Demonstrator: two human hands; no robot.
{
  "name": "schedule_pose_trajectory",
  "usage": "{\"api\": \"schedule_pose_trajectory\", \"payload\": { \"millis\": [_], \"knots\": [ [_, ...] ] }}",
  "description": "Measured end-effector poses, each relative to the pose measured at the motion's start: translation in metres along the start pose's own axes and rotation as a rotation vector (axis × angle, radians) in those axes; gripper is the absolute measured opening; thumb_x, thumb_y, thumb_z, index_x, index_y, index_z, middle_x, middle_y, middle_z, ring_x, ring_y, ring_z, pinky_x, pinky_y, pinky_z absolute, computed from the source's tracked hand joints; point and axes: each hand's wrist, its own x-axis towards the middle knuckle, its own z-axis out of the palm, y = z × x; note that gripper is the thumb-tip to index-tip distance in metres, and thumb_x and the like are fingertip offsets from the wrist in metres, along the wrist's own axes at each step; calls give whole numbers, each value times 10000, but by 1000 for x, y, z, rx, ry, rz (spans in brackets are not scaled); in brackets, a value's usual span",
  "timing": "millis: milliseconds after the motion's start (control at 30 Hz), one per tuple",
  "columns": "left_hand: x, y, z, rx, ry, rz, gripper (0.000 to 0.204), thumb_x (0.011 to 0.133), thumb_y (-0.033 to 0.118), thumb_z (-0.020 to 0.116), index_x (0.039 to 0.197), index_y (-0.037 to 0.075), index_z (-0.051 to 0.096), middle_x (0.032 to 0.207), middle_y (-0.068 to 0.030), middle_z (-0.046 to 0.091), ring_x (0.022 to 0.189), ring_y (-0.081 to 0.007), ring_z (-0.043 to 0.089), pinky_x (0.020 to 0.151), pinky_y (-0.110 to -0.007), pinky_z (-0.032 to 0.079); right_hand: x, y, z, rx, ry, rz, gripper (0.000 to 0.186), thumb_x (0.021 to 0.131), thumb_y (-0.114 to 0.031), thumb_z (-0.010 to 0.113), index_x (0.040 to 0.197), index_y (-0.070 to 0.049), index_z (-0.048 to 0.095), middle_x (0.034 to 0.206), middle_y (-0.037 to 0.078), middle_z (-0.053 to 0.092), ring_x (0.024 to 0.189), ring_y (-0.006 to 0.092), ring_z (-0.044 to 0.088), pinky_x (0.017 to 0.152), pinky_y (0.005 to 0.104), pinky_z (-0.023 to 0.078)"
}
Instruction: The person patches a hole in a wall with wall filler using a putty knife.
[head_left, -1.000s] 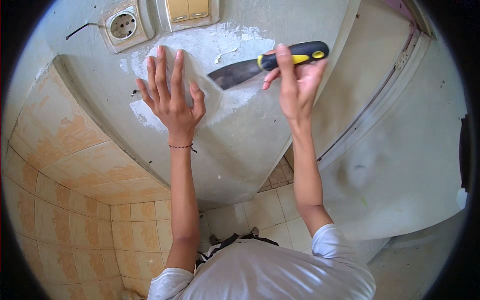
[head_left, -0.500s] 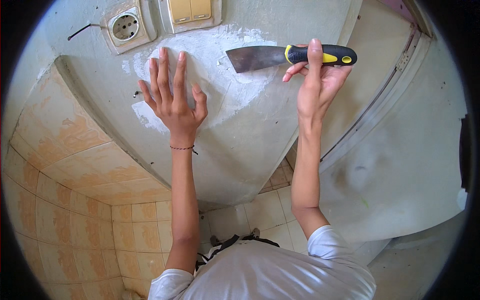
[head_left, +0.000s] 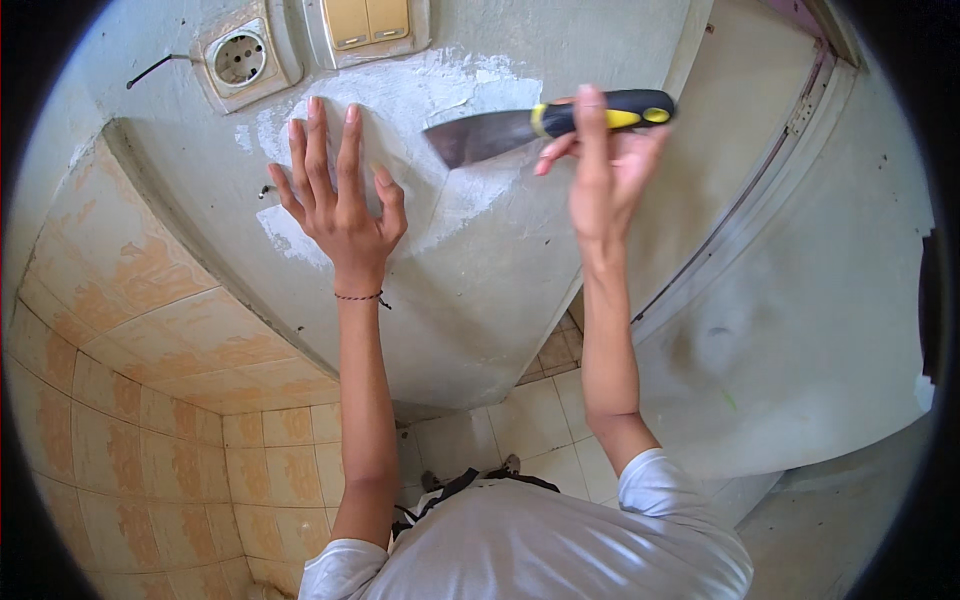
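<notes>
My left hand (head_left: 345, 215) lies with its fingers spread on the grey wall (head_left: 470, 320), over the left part of a rough white filler patch (head_left: 395, 95). A thin braided cord is round that wrist. In my right hand (head_left: 610, 185) is a putty knife (head_left: 485, 138) with a wide metal blade and a black and yellow handle. Its blade points left across the white patch, tilted a little down at the tip. Whether the blade edge touches the wall I cannot tell. My right fingers are wrapped round the handle and slightly blurred.
Above my left hand are a wall socket (head_left: 240, 58) and a yellowish double switch (head_left: 368, 20). A dark thin rod (head_left: 150, 72) sticks out beside the socket. Orange-patterned tiles (head_left: 150, 275) cover the lower left. A door frame (head_left: 740, 220) stands at the right.
The putty knife and my right hand have moved left and the blade tip has dipped lower. My left hand stays spread on the wall; the view has shifted slightly.
</notes>
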Motion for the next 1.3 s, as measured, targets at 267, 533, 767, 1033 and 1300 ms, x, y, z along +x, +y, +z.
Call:
{"api": "schedule_pose_trajectory", "payload": {
  "millis": [267,533,767,1033,1300],
  "knots": [
    [0,1,-3,-8,-13,21,612,886,222,506,1491,181,596,1603,-106,491,1535,-291,376,1288,-472,91,-2,0,4,35,-23,7,400,1034,-260,672,1103,-27,354,879,144,632,531,132,603,442,279,518],
    [0,0,-5,-18,-11,31,585,917,235,483,1487,177,601,1600,-97,496,1534,-292,378,1284,-472,99,-4,-3,3,-4,-54,5,390,1032,-259,675,1097,-23,371,911,154,647,536,132,609,445,283,518],
    [2,2,-2,-14,-8,32,581,921,243,492,1487,174,601,1596,-103,500,1534,-292,378,1283,-478,100,5,1,-12,-61,-79,23,400,1029,-270,681,1095,-14,381,881,157,650,539,136,608,451,275,520],
    [2,3,-2,-16,-9,37,573,923,249,500,1481,174,604,1596,-107,499,1532,-293,381,1283,-479,104,7,-2,-16,-53,-67,-73,307,1033,-176,664,1118,-15,417,932,200,696,548,152,611,447,286,509],
    [-1,3,-1,-7,-14,38,569,932,259,485,1481,170,604,1593,-107,503,1527,-294,387,1283,-468,107,-9,-7,-35,103,-1,12,343,1048,-263,655,1148,-55,401,943,148,657,643,188,653,536,355,591]
  ]
}}
